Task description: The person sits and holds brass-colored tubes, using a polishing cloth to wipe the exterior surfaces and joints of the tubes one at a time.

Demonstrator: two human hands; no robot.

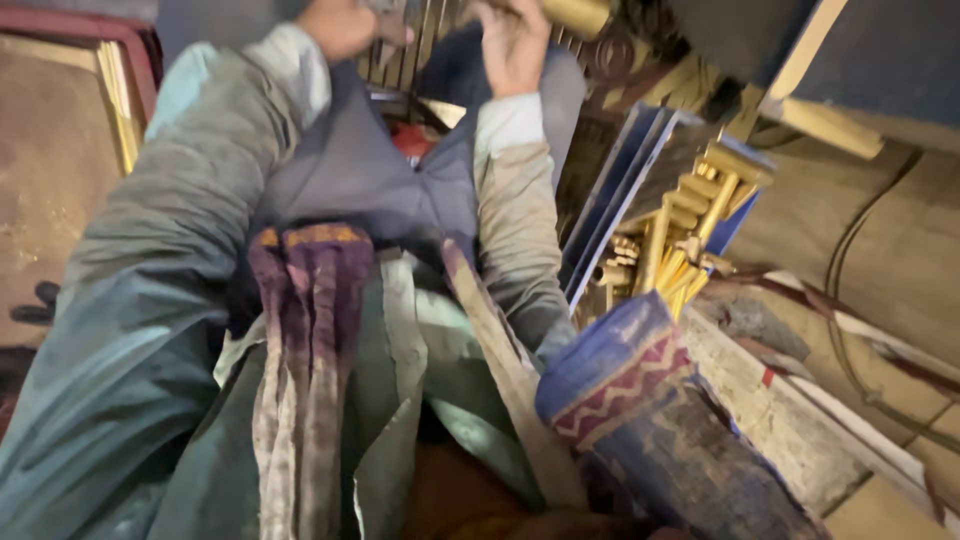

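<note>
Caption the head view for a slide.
Both hands, left hand and right hand, reach up to gold-coloured metal bars beside stacked brass parts.

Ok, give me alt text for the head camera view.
Both hands, left hand and right hand, reach up to a gold metal grille at the frame's top. Gold metal parts and a blue patterned cloth roll lie at right.

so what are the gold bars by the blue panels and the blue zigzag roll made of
The shiny gold bars look like metal, perhaps brass or gold-finished aluminium: straight edges and bright highlights. The blue roll with a red zigzag band looks like woven cloth or matting: dull, slightly fuzzy surface. Motion blur leaves both uncertain.
</note>
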